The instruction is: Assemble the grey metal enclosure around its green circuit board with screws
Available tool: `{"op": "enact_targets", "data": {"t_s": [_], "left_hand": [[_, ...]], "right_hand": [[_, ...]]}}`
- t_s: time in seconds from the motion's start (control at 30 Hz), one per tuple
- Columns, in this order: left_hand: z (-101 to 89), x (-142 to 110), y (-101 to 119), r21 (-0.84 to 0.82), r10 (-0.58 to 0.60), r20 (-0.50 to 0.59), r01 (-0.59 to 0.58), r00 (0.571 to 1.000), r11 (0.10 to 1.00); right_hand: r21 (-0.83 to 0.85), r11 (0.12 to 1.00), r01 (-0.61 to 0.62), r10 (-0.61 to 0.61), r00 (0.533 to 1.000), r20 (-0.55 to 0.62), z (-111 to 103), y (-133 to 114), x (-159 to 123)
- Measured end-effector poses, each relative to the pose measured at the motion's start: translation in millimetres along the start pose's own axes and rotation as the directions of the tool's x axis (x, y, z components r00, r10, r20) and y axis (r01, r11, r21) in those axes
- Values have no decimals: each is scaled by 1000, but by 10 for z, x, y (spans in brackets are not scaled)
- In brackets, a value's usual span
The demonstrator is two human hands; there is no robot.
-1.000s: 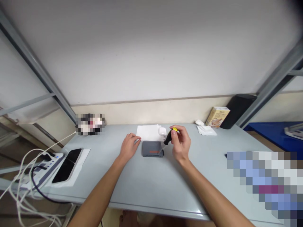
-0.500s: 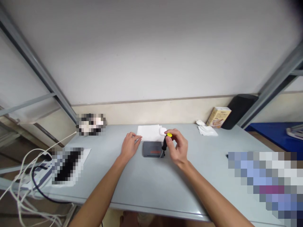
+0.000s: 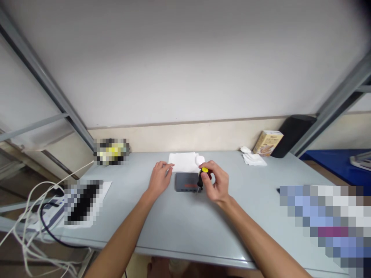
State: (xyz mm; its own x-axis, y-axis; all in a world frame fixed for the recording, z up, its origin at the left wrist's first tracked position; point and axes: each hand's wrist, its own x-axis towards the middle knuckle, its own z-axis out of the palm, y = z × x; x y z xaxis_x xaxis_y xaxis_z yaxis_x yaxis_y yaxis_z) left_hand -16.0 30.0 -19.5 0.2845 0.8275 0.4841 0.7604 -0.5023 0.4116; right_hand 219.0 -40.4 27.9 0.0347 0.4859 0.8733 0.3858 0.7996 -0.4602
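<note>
A small dark grey box [image 3: 186, 182] with a row of slots along its front edge lies flat on the table. My right hand [image 3: 216, 181] grips a screwdriver [image 3: 200, 179] with a black handle and a yellow end cap. Its shaft slants down at the box's front right corner; whether the tip touches the box I cannot make out. To the box's left, my left hand [image 3: 160, 177] rests with thumb and forefinger stretched toward it, holding nothing. Behind the box lies a white sheet of paper [image 3: 182, 161], with a small white rounded case [image 3: 199, 160] at its right.
A yellow carton [image 3: 268, 143], crumpled tissue [image 3: 254, 158] and a black cylinder [image 3: 292, 135] stand back right on the grey table [image 3: 185, 227]. Loose white cables [image 3: 27, 239] hang at the left edge. Blurred items lie at both sides.
My right hand and the screwdriver have shifted slightly down and left, and the handle stands a little more upright. My left hand and the box have hardly moved.
</note>
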Motion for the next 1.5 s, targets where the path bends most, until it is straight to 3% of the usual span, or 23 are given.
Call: {"op": "enact_targets", "data": {"t_s": [0.17,0.3,0.53,1.1,1.33,1.5], "left_hand": [[-99,-23,216,-105,142,-98,-152,985,983],[-158,-60,396,-170,234,-88,-246,968,954],[-176,-112,489,-219,285,31,-272,958,937],[-206,-109,531,-256,319,56,-295,946,921],[-199,-132,520,-260,336,94,-303,937,917],[-228,-144,564,-276,347,155,-296,925,914]], "right_hand": [[-46,997,61,-61,998,17,-61,6,-7],[-63,995,72,-72,997,14,-82,13,-14],[-43,994,102,-101,995,24,-43,-23,-20],[-48,994,102,-101,994,33,-24,-93,13],[-18,1000,26,-27,999,-35,-40,-69,6],[51,989,-137,144,976,-165,-41,-7,-23]]}}
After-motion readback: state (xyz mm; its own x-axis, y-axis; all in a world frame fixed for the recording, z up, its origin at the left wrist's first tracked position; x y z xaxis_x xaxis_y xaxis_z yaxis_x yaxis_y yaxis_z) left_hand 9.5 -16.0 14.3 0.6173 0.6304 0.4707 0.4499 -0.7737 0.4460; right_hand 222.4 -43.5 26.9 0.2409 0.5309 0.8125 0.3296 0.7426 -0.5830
